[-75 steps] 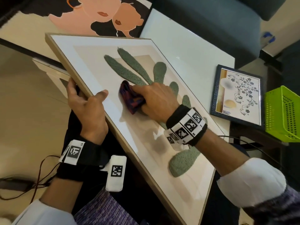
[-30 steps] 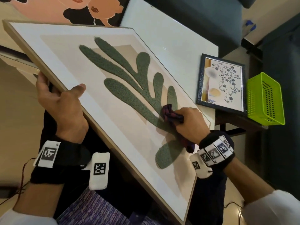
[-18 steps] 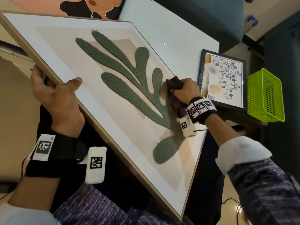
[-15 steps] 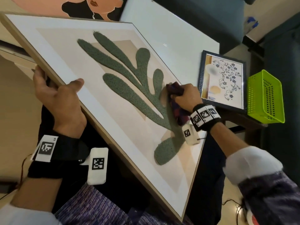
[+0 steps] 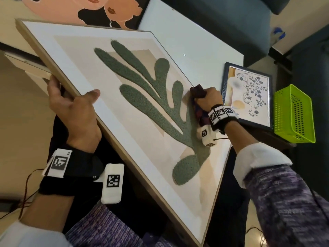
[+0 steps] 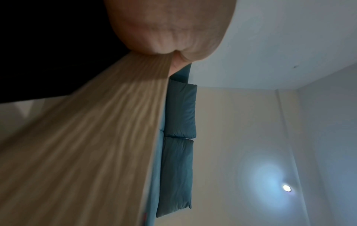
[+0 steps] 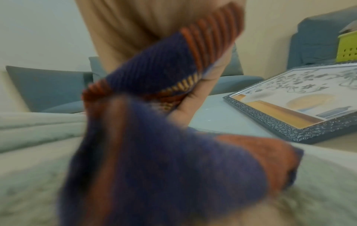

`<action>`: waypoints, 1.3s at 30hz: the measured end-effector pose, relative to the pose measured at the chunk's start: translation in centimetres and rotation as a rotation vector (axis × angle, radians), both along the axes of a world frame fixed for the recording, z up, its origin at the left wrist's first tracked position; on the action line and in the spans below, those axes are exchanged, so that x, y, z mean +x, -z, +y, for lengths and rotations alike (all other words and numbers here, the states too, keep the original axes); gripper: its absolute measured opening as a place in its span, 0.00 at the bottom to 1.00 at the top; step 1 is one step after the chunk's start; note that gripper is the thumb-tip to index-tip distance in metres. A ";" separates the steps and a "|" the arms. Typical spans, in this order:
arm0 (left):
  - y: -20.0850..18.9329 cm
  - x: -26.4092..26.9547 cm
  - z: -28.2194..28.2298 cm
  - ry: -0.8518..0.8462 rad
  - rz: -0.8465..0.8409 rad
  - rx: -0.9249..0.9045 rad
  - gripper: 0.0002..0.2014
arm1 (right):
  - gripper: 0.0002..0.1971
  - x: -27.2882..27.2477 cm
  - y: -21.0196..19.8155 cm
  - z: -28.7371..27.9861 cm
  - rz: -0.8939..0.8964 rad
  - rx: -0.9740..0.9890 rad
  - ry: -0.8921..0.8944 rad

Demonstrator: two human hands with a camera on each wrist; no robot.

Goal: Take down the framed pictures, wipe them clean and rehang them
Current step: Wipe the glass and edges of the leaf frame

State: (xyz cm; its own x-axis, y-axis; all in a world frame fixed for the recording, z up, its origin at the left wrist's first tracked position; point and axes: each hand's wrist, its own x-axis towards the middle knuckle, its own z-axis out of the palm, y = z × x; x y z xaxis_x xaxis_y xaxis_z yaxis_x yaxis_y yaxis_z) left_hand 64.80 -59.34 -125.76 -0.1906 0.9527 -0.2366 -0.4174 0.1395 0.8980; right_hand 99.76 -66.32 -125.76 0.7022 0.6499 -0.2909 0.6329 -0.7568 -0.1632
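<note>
A large wood-framed picture of a green leaf (image 5: 110, 107) lies tilted across my lap. My left hand (image 5: 71, 106) grips its left edge, thumb on the glass and fingers under the frame (image 6: 86, 145). My right hand (image 5: 206, 100) clutches a bunched dark blue and orange cloth (image 5: 196, 91) and presses it on the glass near the picture's right edge. In the right wrist view the cloth (image 7: 164, 160) fills the middle, blurred. A small dark-framed flower picture (image 5: 249, 97) lies flat on the white table (image 5: 187, 41), just right of my right hand.
A lime green plastic basket (image 5: 293, 114) sits right of the small picture (image 7: 301, 107). A large picture of faces (image 5: 99, 9) lies behind the leaf picture. A blue-grey sofa (image 5: 222, 16) stands beyond the table. A cable (image 5: 26, 193) trails on the floor at left.
My right hand has swept the cloth from the leaf's middle down to its stem, then up to the right edge of the picture. The left hand has kept its grip on the frame.
</note>
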 end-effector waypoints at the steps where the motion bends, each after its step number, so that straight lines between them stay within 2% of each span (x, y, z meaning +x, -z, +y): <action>1: -0.1 0.0 0.0 0.001 -0.002 0.000 0.38 | 0.10 -0.2 -0.4 -0.4 0.011 -0.016 -0.013; 8: 0.2 0.0 0.0 0.000 -0.006 -0.002 0.38 | 0.07 -2.7 -1.8 -6.4 0.105 -0.029 -0.176; 11: 0.2 0.0 0.0 0.010 -0.011 -0.001 0.37 | 0.13 -1.9 -1.3 -4.4 0.066 0.011 -0.120; 17: -0.2 0.0 -0.1 0.004 -0.018 -0.010 0.37 | 0.10 -0.4 -0.7 0.1 0.024 -0.001 -0.052; 21: -0.2 0.1 -0.1 -0.001 -0.029 -0.017 0.37 | 0.09 -1.9 -2.0 -2.9 0.075 -0.049 -0.171; 25: -0.2 0.0 -0.1 0.003 -0.029 -0.024 0.38 | 0.14 -3.3 -2.5 -6.1 0.125 -0.075 -0.282; 30: -0.7 -0.1 0.0 0.007 -0.075 -0.032 0.38 | 0.13 -1.7 -1.3 -3.0 0.022 -0.007 -0.172; 34: -1.1 -0.1 0.0 -0.016 -0.101 -0.078 0.38 | 0.11 -0.8 -0.9 -1.4 0.014 -0.021 -0.091; 39: -1.6 0.1 0.3 -0.053 -0.071 -0.171 0.33 | 0.10 -2.1 -2.0 -3.3 0.065 -0.067 -0.202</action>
State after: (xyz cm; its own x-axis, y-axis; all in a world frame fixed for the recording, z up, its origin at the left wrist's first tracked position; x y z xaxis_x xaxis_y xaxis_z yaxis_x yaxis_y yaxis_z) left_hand 64.90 -59.08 -124.13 -0.2160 0.8867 -0.4087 -0.4899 0.2636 0.8310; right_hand 97.67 -69.63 -123.79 0.5382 0.7529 -0.3787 0.7624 -0.6265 -0.1620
